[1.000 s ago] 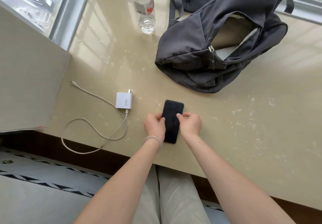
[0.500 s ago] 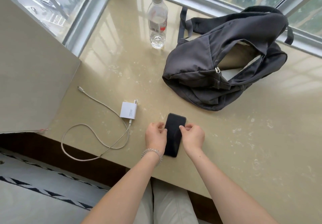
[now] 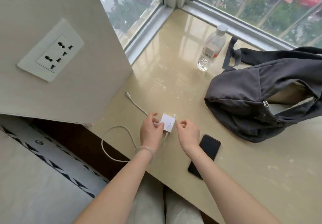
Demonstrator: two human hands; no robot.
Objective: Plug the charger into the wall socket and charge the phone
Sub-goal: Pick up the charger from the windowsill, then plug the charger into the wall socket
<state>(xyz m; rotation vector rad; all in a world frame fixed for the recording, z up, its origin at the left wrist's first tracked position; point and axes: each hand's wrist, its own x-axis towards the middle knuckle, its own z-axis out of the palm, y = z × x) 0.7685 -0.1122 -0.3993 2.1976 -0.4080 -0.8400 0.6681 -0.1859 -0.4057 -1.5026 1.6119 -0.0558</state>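
Observation:
A small white charger (image 3: 168, 123) lies on the beige sill, its white cable (image 3: 111, 145) looping off the near edge with the free plug end (image 3: 127, 94) near the wall. My left hand (image 3: 151, 130) grips the charger's left side. My right hand (image 3: 188, 134) touches its right side with fingers pinched at the prongs. The black phone (image 3: 207, 151) lies face up on the sill, partly under my right forearm. A white wall socket (image 3: 50, 51) sits on the wall panel at the upper left.
A dark grey backpack (image 3: 261, 98) lies open at the right. A clear water bottle (image 3: 211, 47) stands near the window corner. The beige sill (image 3: 174, 70) meets the window frame at the back. A patterned carpet (image 3: 43, 180) lies below at the left.
Both hands let go of the phone and moved left onto the charger. The view tilted up and left, bringing the wall socket into sight.

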